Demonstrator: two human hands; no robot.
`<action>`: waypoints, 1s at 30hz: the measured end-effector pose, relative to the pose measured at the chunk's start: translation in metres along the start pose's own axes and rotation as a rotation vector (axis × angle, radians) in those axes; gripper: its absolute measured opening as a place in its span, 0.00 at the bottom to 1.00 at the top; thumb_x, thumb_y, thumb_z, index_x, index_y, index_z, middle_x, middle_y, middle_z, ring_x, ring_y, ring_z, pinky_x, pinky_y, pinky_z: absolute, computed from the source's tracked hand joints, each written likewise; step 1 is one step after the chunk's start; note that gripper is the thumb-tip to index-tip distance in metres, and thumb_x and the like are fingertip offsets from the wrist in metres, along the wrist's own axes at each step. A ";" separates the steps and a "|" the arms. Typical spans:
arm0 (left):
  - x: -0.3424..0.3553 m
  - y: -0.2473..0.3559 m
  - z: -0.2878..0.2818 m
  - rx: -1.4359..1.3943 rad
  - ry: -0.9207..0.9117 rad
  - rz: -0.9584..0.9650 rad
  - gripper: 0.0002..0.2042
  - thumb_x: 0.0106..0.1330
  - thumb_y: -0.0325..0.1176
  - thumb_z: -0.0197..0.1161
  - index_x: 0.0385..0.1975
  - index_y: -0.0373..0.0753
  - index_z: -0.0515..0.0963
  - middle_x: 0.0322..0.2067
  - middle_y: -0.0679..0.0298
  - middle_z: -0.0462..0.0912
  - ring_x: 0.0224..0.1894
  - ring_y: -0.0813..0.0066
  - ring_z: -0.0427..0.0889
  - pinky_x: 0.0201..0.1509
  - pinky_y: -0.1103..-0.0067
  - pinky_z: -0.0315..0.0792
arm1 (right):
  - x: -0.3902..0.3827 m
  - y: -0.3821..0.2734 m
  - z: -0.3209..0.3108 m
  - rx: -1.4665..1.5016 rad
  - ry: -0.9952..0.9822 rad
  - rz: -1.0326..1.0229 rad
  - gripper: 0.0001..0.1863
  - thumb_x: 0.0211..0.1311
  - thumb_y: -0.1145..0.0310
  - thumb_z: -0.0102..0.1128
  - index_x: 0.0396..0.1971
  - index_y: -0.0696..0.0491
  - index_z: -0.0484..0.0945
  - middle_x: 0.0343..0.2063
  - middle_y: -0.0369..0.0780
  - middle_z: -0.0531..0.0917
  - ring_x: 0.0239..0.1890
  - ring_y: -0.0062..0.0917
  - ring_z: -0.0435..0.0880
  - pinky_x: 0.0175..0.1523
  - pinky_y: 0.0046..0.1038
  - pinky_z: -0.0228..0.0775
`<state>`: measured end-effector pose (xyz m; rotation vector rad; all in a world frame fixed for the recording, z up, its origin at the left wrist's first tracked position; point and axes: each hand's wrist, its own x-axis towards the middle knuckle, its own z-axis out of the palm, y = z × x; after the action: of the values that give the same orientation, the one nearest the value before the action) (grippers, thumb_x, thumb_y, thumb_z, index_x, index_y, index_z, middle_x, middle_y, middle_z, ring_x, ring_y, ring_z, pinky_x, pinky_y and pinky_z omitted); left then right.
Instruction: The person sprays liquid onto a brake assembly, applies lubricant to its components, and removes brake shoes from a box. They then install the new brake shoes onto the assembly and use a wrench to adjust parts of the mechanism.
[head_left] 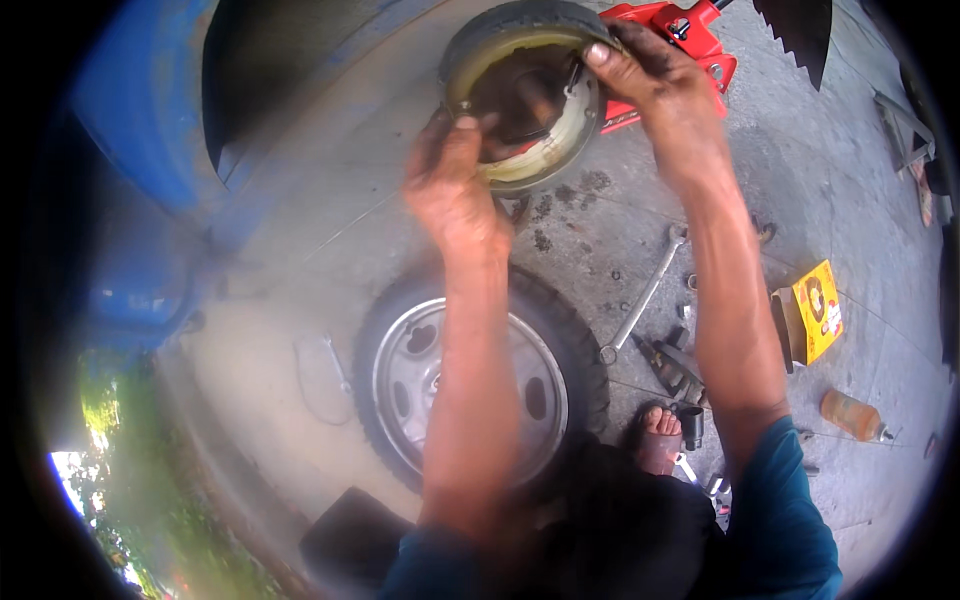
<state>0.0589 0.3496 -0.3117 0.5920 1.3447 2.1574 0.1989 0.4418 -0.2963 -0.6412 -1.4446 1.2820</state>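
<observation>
At the top centre is a round drum brake (555,155), with a dark outer rim, pale curved shoes and a dark, blurred middle. My left hand (455,190) is closed on its left side, the thumb pressed on the inner edge. On the upper right, my right hand (665,95) grips the rim, thumb in front and fingers wrapped behind. Small metal fittings show on the inner edge beside both thumbs. Below my hands a wheel with a tyre (585,370) lies flat on the floor, partly covered by my left forearm.
A red floor jack (690,35) stands behind my right hand. To the right are a long combination wrench (648,290), a yellow box (818,310) and a bottle of orange liquid (850,414). A smaller wrench (337,362) lies left of the wheel. Blue vehicle bodywork (140,110) fills the upper left.
</observation>
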 end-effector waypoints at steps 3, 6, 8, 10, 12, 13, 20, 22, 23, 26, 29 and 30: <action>-0.002 -0.002 0.002 -0.069 -0.037 -0.018 0.16 0.61 0.26 0.62 0.49 0.31 0.74 0.35 0.56 0.81 0.27 0.73 0.75 0.33 0.77 0.73 | 0.014 0.006 -0.001 0.060 0.003 -0.153 0.19 0.60 0.66 0.65 0.46 0.64 0.77 0.39 0.41 0.82 0.39 0.24 0.80 0.45 0.27 0.73; -0.005 -0.001 0.004 -0.109 -0.030 -0.070 0.15 0.62 0.27 0.60 0.48 0.32 0.74 0.35 0.57 0.81 0.29 0.72 0.74 0.35 0.76 0.73 | 0.021 -0.009 -0.004 0.087 -0.080 0.054 0.24 0.60 0.64 0.65 0.52 0.64 0.74 0.42 0.40 0.82 0.44 0.24 0.79 0.52 0.25 0.70; -0.005 -0.004 0.006 -0.254 -0.022 -0.125 0.17 0.62 0.26 0.61 0.50 0.30 0.70 0.33 0.55 0.81 0.28 0.74 0.75 0.34 0.77 0.73 | 0.023 -0.016 -0.009 -0.011 -0.132 0.031 0.28 0.60 0.58 0.64 0.53 0.63 0.73 0.45 0.41 0.81 0.48 0.24 0.77 0.56 0.26 0.68; -0.003 -0.006 0.004 -0.272 -0.033 -0.156 0.15 0.64 0.28 0.59 0.50 0.32 0.72 0.37 0.56 0.80 0.31 0.72 0.73 0.36 0.74 0.73 | 0.028 -0.023 -0.015 -0.201 -0.172 0.021 0.35 0.60 0.49 0.62 0.56 0.63 0.71 0.48 0.42 0.79 0.52 0.25 0.75 0.58 0.26 0.67; 0.000 -0.008 0.003 -0.288 -0.045 -0.185 0.13 0.65 0.30 0.57 0.49 0.34 0.73 0.40 0.57 0.79 0.34 0.70 0.71 0.39 0.71 0.73 | 0.029 -0.033 -0.021 -0.148 -0.260 0.029 0.36 0.60 0.48 0.62 0.57 0.63 0.70 0.49 0.43 0.79 0.52 0.26 0.75 0.58 0.27 0.66; 0.000 -0.008 0.004 -0.283 -0.045 -0.184 0.14 0.66 0.30 0.56 0.50 0.35 0.72 0.40 0.57 0.78 0.34 0.70 0.71 0.38 0.71 0.73 | 0.029 -0.038 -0.022 -0.093 -0.348 0.040 0.36 0.60 0.47 0.61 0.57 0.62 0.69 0.50 0.43 0.78 0.53 0.26 0.74 0.59 0.27 0.66; -0.003 -0.017 0.012 -0.355 0.021 -0.159 0.09 0.67 0.28 0.57 0.43 0.33 0.71 0.36 0.56 0.81 0.32 0.72 0.77 0.39 0.76 0.73 | 0.040 -0.050 -0.012 -0.050 -0.419 -0.033 0.37 0.59 0.47 0.61 0.58 0.62 0.68 0.51 0.43 0.78 0.53 0.28 0.74 0.60 0.28 0.66; -0.009 -0.021 0.016 -0.383 0.030 -0.153 0.09 0.67 0.29 0.57 0.43 0.33 0.70 0.36 0.57 0.80 0.34 0.72 0.77 0.41 0.75 0.73 | 0.045 -0.060 -0.010 -0.199 -0.454 -0.055 0.37 0.60 0.47 0.60 0.59 0.61 0.68 0.52 0.43 0.77 0.55 0.28 0.74 0.61 0.27 0.65; -0.011 -0.020 0.017 -0.412 0.038 -0.148 0.09 0.68 0.30 0.57 0.43 0.34 0.70 0.36 0.57 0.80 0.36 0.71 0.78 0.43 0.75 0.73 | 0.050 -0.060 -0.008 -0.195 -0.454 -0.053 0.37 0.60 0.47 0.60 0.59 0.61 0.68 0.52 0.43 0.77 0.55 0.28 0.74 0.61 0.27 0.65; -0.014 -0.022 0.029 -0.414 0.076 -0.161 0.12 0.68 0.33 0.58 0.46 0.34 0.71 0.36 0.58 0.80 0.38 0.71 0.78 0.46 0.75 0.73 | 0.078 -0.069 -0.003 -0.376 -0.599 -0.149 0.36 0.60 0.46 0.59 0.60 0.59 0.68 0.52 0.43 0.78 0.55 0.27 0.74 0.60 0.27 0.67; -0.017 -0.024 0.035 -0.420 0.106 -0.164 0.14 0.68 0.34 0.59 0.48 0.33 0.71 0.36 0.59 0.80 0.39 0.72 0.78 0.45 0.76 0.73 | 0.088 -0.090 0.004 -0.393 -0.681 -0.044 0.36 0.60 0.48 0.59 0.60 0.59 0.68 0.52 0.43 0.78 0.53 0.26 0.75 0.57 0.26 0.69; -0.018 -0.024 0.037 -0.420 0.106 -0.184 0.15 0.67 0.34 0.59 0.48 0.32 0.71 0.37 0.59 0.80 0.39 0.73 0.78 0.45 0.76 0.73 | 0.081 -0.101 -0.001 -0.420 -0.674 -0.018 0.35 0.61 0.48 0.59 0.60 0.59 0.67 0.51 0.43 0.79 0.53 0.26 0.75 0.56 0.26 0.69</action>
<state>0.0999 0.3725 -0.3197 0.1835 0.9111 2.2473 0.1992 0.4853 -0.1741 -0.4755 -2.3075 1.2453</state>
